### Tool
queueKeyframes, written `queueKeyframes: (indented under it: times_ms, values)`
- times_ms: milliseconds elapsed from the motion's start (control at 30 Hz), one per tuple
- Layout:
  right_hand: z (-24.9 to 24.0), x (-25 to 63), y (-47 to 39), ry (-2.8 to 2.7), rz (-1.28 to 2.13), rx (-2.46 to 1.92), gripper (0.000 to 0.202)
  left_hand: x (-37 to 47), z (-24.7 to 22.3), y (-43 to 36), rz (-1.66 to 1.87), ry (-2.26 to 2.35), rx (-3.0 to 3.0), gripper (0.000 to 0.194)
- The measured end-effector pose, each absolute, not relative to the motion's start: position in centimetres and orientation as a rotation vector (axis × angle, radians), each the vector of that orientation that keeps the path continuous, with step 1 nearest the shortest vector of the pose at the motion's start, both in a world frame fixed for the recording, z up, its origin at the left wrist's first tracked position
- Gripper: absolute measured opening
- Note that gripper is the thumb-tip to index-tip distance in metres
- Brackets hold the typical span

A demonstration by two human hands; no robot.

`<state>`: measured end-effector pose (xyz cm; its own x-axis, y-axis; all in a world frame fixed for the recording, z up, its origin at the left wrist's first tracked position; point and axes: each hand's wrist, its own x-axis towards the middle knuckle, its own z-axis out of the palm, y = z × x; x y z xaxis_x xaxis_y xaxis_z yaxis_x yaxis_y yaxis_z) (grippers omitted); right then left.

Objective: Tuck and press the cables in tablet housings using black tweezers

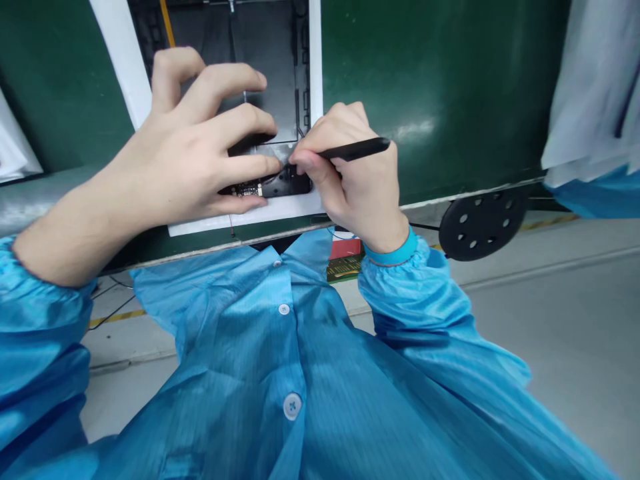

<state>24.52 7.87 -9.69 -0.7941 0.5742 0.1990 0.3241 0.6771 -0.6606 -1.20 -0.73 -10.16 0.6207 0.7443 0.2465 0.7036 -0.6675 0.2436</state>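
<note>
A black device housing (273,53) lies on a white sheet (316,60) at the top centre, with a small circuit board (246,190) along its lower edge. Over the housing's lower part is my left hand (200,147), its fingers spread and some fingertips touching near the board. My right hand (353,167) pinches a slim black pen-like tool (357,149) between thumb and fingers, its front end pointing at the housing's lower right part. The tool's tip is hidden by the fingertips. An orange-yellow strip (167,23) shows at the housing's upper left.
The green tabletop (440,100) has its front edge just below my hands. A round black disc with holes (483,225) sits beyond that edge at the right. White sheets (585,87) hang at the upper right. Beneath the edge are a green circuit board (344,268) and thin cables.
</note>
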Motion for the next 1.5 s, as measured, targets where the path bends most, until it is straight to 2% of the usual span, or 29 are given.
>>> queueKeyframes:
  times_ms: [200,467,600,800,967,1267,1500]
  values:
    - [-9.5,24.5,7.8,-2.529,0.925,-0.774,0.051,-1.3,-10.2,-0.7,0.459,1.23,2.72,0.049]
    - [-9.5,24.8,7.6,-2.489,0.926,-0.759,0.052,-1.7,-10.0,-0.7,0.214,1.247,2.639,0.057]
    - [-9.5,25.1,7.1,-2.316,1.008,-0.965,0.054,-1.4,-9.9,-0.8,0.318,1.283,2.605,0.046]
    - [-9.4,25.1,7.0,-2.283,1.056,-1.023,0.053,-1.2,-10.1,-0.7,0.381,1.277,2.571,0.053]
    - [-9.5,24.9,7.1,-2.326,0.999,-0.984,0.05,-1.4,-10.3,0.0,0.489,1.194,2.629,0.048]
    - [-9.7,25.1,7.2,-2.357,1.005,-0.951,0.054,-1.2,-9.1,0.6,0.424,1.165,2.698,0.042]
    - [-10.3,25.0,7.1,-2.045,1.05,-1.054,0.053,-2.6,-7.3,-1.7,0.438,1.354,2.582,0.045]
